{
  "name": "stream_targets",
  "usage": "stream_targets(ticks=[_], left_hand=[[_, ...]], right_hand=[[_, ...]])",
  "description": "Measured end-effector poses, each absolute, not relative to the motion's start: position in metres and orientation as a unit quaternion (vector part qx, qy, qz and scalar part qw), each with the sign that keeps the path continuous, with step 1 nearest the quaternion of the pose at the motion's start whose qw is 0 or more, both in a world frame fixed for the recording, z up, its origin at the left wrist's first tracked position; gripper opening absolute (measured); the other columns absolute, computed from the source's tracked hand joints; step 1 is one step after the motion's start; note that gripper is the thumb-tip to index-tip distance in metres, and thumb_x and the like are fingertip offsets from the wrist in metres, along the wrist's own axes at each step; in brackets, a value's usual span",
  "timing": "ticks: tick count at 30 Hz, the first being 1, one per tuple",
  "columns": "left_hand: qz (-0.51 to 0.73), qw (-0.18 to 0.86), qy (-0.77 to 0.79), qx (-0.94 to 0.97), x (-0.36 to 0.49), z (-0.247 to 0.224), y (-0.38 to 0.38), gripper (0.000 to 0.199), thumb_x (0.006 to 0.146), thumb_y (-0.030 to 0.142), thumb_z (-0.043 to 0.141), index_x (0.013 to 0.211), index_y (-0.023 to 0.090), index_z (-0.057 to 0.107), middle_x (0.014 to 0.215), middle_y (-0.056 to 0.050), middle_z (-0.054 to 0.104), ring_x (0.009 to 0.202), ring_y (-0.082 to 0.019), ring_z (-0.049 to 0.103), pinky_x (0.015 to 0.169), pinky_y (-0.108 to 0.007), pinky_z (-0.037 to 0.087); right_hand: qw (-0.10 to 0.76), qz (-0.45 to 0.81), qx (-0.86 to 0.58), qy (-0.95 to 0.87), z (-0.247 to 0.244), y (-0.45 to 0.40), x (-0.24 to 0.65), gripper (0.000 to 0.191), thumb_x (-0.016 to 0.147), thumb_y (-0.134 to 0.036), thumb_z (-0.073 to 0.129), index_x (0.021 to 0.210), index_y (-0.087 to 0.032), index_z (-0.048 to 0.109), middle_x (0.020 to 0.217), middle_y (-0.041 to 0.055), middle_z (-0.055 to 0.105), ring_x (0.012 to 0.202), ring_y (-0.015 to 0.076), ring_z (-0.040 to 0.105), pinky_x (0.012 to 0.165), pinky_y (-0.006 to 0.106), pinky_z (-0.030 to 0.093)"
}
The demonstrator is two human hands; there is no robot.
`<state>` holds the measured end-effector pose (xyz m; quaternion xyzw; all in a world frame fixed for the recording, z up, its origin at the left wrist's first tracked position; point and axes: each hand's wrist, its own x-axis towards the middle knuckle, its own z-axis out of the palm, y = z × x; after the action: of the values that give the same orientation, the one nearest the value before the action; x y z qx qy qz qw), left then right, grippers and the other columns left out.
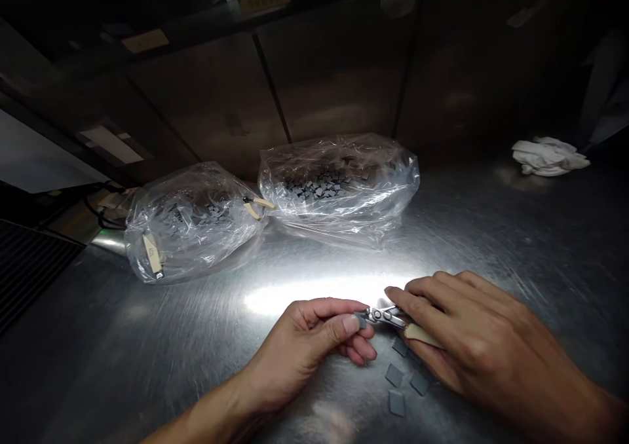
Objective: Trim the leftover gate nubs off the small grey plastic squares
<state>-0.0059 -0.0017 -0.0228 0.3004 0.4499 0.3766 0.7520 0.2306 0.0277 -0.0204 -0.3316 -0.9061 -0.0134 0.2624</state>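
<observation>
Between thumb and fingers, my left hand (314, 333) pinches a small grey square piece (362, 320). My right hand (472, 333) is closed around cream-handled nippers (386, 315), whose metal jaws point left and meet the edge of that piece. How far the jaws are closed is too small to tell. On the metal table below the nippers lie several loose grey square pieces (394, 374), partly beneath my right hand.
A clear plastic bag (339, 182) of grey pieces lies at the back, with another clear bag (191, 215) to its left. A second pair of cream-handled pliers (258, 206) rests between them. A cream-coloured tool (152, 254) is at the left bag. A white cloth (549, 156) sits back right.
</observation>
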Motion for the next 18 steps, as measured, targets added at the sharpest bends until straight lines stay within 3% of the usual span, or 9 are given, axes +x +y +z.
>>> stream_targets(ticks=[18], left_hand=[[0.381, 0.752, 0.441, 0.307, -0.0058, -0.0239, -0.0027, 0.021, 0.087, 0.033, 0.084, 0.102, 0.019, 0.083, 0.087, -0.004, 0.08, 0.074, -0.013, 0.073, 0.078, -0.028, 0.056]], right_hand=[[0.25, -0.039, -0.306, -0.918, -0.017, 0.0305, 0.2344, 0.022, 0.098, -0.013, 0.053, 0.113, -0.014, 0.068, 0.087, 0.0062, 0.07, 0.072, 0.0214, 0.064, 0.066, 0.037, 0.042]])
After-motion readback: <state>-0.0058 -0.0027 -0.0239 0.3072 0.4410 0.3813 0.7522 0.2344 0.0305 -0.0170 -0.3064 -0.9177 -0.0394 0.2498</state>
